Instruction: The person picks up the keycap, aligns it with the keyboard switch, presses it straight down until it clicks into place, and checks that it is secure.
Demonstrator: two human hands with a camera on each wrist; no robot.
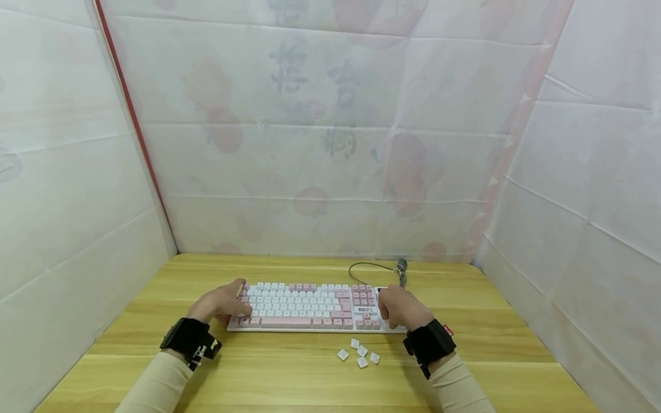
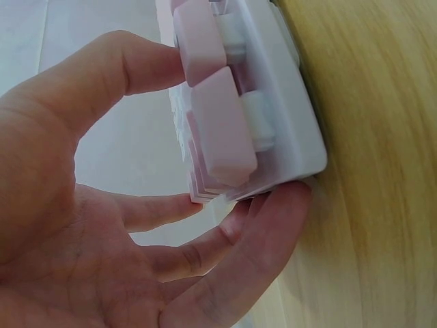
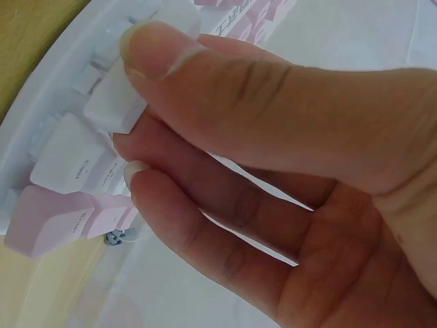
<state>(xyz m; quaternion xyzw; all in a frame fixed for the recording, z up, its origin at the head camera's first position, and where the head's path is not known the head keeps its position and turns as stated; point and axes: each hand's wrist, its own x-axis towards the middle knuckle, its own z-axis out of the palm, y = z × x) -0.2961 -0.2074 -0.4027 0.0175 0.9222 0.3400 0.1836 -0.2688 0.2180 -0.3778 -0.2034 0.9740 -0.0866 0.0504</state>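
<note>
A pink-and-white keyboard [image 1: 294,307] lies flat on the wooden table. My left hand [image 1: 224,301] holds its left end; in the left wrist view the thumb [image 2: 147,65] rests against the pink keycaps [image 2: 222,130] and the other fingers touch the case's side. At the number pad, my right hand [image 1: 405,308] pinches a white keycap [image 3: 116,102] between thumb and forefinger. Bare switches [image 3: 85,78] show beside that keycap in the right wrist view. Whether the keycap sits on its switch is hidden. Other white keycaps [image 3: 72,154] stand nearby.
Several loose white keycaps [image 1: 362,351] lie on the table in front of the keyboard's right part. Behind the keyboard is a bundled grey cable [image 1: 401,269]. Pale sheets [image 1: 330,172] enclose the wooden table [image 1: 289,373] at the back and both sides.
</note>
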